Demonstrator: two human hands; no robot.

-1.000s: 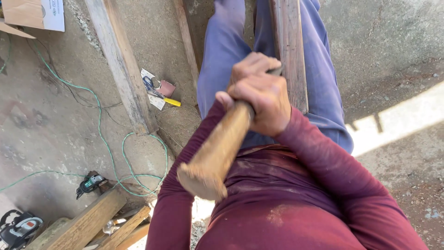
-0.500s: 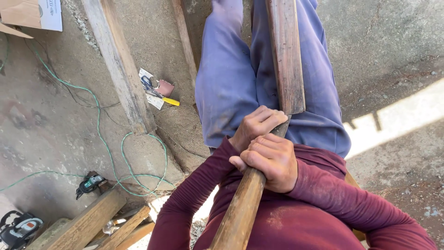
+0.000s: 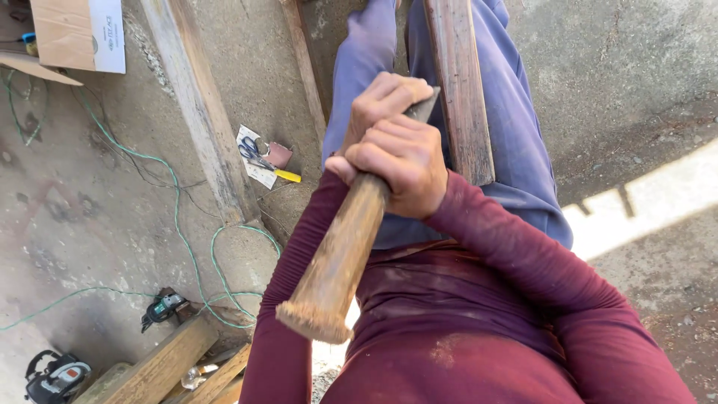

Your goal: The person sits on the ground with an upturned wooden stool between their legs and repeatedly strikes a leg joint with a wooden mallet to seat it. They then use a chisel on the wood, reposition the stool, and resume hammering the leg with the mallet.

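A: What is nearest the camera?

B: The frayed butt of a wooden handle (image 3: 340, 258), slanting up into both fists. The right hand (image 3: 400, 166) wraps fully shut around it, fingers curled over the top. Just past it, touching, the left hand (image 3: 385, 105) is also closed tight on the same tool.

A: Can you see the tool's working end?

B: Barely. A dark metal blade (image 3: 423, 105) pokes out beyond the left hand, and its tip is hidden behind the knuckles and the plank. I can't tell what kind of edge it has.

A: And the plank?

B: A weathered board (image 3: 460, 90) stands right beside the hands, to their right, running up out of frame between the blue trouser legs (image 3: 516, 142). Its top is cut off.

A: Farther out?

B: Left of the hands, on the concrete floor (image 3: 90, 217), lie scissors (image 3: 253, 153) on a scrap of paper and a small yellow-handled item, hard to make out. A long timber (image 3: 198, 112) lies beyond those. A green cable (image 3: 179, 224) loops further left toward a power tool (image 3: 161, 308); another machine (image 3: 56, 378) is cropped at the corner. A cardboard box (image 3: 78, 34) sits farthest, partly cut off.
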